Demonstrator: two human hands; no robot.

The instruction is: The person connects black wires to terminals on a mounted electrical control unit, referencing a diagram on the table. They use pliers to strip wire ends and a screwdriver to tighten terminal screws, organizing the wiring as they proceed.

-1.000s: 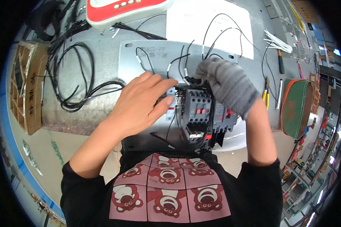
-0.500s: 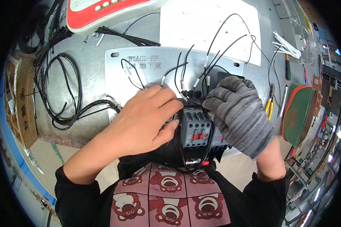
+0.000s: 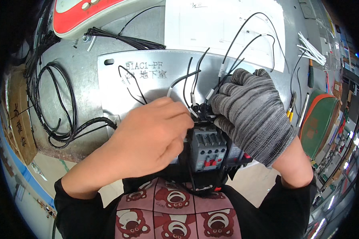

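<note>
A grey contactor with red parts (image 3: pixel 208 149) sits on a metal mounting plate (image 3: pixel 111 85), near its front edge, with a second grey device (image 3: pixel 235 153) beside it on the right. Several black wires (image 3: pixel 186 79) with white sleeves rise from behind the contactor. My bare left hand (image 3: pixel 155 133) is closed at the contactor's upper left, its fingertips turned in by the wire bundle. In a grey striped knit glove, my right hand (image 3: pixel 253 115) has its fingers curled at the bundle's right side. What either hand's fingertips grip is hidden.
Coiled black cable (image 3: pixel 70 103) lies on the left of the metal table, near a cardboard box (image 3: pixel 20 115). Behind are black cable ties (image 3: pixel 127 40), a red and white machine (image 3: pixel 85 16) and paper sheets (image 3: pixel 195 28). Yellow-handled pliers (image 3: pixel 291 109) and a green pouch (image 3: pixel 321 119) are at right.
The view has shifted slightly, and the contactor now appears a little lower. My right hand has edged up and covers more of the wires on the right. My left hand stays beside the bundle, fingers curled.
</note>
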